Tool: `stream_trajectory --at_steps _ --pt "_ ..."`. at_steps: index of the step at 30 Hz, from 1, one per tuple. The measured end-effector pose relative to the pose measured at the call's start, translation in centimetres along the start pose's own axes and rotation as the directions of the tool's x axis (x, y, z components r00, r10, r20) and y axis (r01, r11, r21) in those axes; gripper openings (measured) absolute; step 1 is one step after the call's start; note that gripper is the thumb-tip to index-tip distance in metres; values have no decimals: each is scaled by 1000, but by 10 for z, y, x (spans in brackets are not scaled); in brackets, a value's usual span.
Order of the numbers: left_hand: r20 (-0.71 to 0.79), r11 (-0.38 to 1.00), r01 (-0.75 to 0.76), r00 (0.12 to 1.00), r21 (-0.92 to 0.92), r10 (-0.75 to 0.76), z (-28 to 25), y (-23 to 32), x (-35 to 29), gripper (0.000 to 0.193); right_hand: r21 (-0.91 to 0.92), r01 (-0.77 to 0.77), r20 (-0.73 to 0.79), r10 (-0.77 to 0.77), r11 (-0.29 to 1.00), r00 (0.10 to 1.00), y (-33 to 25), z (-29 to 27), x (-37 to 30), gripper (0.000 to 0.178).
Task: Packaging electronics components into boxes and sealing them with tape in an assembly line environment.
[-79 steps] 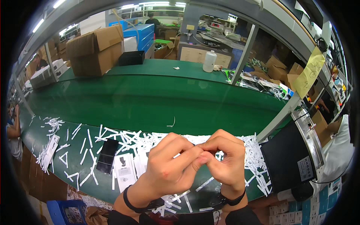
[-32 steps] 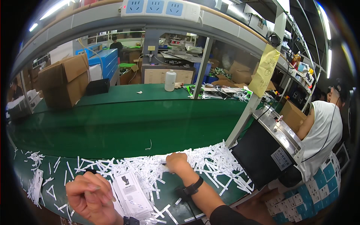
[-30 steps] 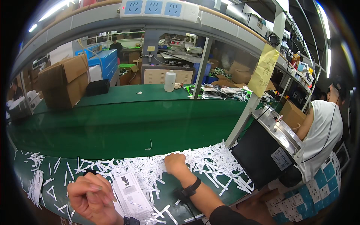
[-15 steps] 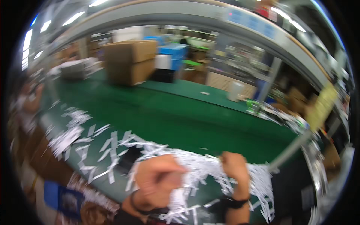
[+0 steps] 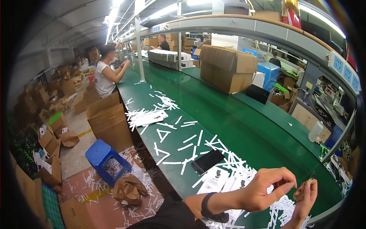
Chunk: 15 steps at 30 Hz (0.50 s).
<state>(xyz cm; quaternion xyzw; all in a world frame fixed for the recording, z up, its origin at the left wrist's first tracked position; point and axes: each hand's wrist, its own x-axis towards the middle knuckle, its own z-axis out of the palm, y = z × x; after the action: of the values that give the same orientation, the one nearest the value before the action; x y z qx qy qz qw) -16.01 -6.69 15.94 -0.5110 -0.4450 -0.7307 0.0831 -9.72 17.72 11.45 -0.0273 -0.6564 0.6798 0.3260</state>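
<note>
My left hand (image 5: 268, 189) is raised over the right part of the bench, its fingers curled and the thumb drawn in towards the forefinger. What it pinches, if anything, is too small to make out. Close beside it, apart from it, my right hand (image 5: 306, 196) pinches a small thin dark piece (image 5: 313, 176) that sticks up past the fingertips. Below both hands lies a heap of white paper strips (image 5: 280, 212). White printed cards (image 5: 214, 180) and a black smartphone (image 5: 207, 162) rest to the left of my hands.
A green workbench (image 5: 183, 101) runs away to the far left, with more strips and cards on it. A brown carton (image 5: 225, 68) stands at the back. A blue stool (image 5: 105, 158) and crumpled brown paper (image 5: 129, 189) are on the littered floor. A person (image 5: 106, 74) works farther along.
The view has swung left, bringing the aisle and a co-worker into sight. My hands now appear farther right and nearer each other.
</note>
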Motion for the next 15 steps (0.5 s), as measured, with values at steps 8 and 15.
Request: stream_trajectory --at_steps 8,15 --pt "31 996 86 996 -4 -86 2 -4 2 20 120 61 -53 -55 991 997 -3 8 -3 15" --pt "203 902 427 890 -58 -408 37 -46 -4 87 421 -16 -273 143 907 951 -5 62 -25 20"
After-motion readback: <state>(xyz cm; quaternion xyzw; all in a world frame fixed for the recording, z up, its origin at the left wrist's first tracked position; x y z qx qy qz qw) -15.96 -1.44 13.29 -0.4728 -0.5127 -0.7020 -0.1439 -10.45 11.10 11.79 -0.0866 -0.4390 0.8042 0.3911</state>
